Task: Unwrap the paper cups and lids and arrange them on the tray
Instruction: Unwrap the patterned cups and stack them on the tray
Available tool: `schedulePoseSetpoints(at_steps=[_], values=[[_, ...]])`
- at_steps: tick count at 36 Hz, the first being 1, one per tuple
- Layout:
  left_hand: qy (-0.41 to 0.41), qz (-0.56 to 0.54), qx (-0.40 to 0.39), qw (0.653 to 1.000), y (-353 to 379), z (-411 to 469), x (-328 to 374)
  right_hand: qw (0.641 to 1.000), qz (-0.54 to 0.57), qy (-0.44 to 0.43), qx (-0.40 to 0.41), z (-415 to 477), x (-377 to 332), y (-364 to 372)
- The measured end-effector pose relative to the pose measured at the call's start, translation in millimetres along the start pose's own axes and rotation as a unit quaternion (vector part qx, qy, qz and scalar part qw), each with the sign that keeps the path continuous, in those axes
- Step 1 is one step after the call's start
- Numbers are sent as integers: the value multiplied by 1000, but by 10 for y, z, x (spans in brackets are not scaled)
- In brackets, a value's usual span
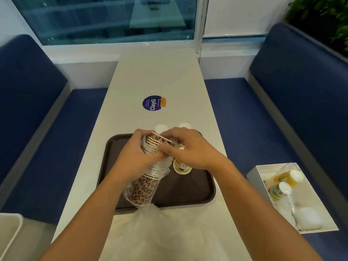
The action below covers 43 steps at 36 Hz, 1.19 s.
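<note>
From the head camera: both hands are on the stack of leopard-print cups [144,187], which is tilted above the dark tray [188,191]. The left hand [131,153] grips its middle and the right hand [190,149] curls round its upper end. Clear plastic wrap [150,213] hangs off the bottom onto the white bench [156,76]. A second cup stack [181,166] lies on the tray, just beside. Off right, a white box [253,176] on the seat holds wrapped cups.
</note>
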<state>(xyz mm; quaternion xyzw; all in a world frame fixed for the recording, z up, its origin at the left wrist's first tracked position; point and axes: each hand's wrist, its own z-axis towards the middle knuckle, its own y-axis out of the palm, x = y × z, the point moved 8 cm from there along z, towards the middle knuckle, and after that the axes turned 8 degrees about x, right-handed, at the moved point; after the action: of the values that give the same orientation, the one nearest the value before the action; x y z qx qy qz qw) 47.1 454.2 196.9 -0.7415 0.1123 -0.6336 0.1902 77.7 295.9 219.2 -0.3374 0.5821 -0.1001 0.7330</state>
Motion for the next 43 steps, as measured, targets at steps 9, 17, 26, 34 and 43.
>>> schedulePoseSetpoints(at_steps=[9,17,26,34,43], values=[[6,0,1,1000,-27,-77,3,997,44,-42,41,10,-131,-156],[-5,-2,9,1000,-56,-111,19,996,15,-16,87,89,-67,-435],[5,-17,-3,1000,36,-42,86,972,-189,-136,21,207,58,-185],[-8,-29,10,999,48,90,38,968,-66,21,239,387,662,-624],[-42,-16,6,999,118,220,-127,973,-23,163,164,464,1467,-125]])
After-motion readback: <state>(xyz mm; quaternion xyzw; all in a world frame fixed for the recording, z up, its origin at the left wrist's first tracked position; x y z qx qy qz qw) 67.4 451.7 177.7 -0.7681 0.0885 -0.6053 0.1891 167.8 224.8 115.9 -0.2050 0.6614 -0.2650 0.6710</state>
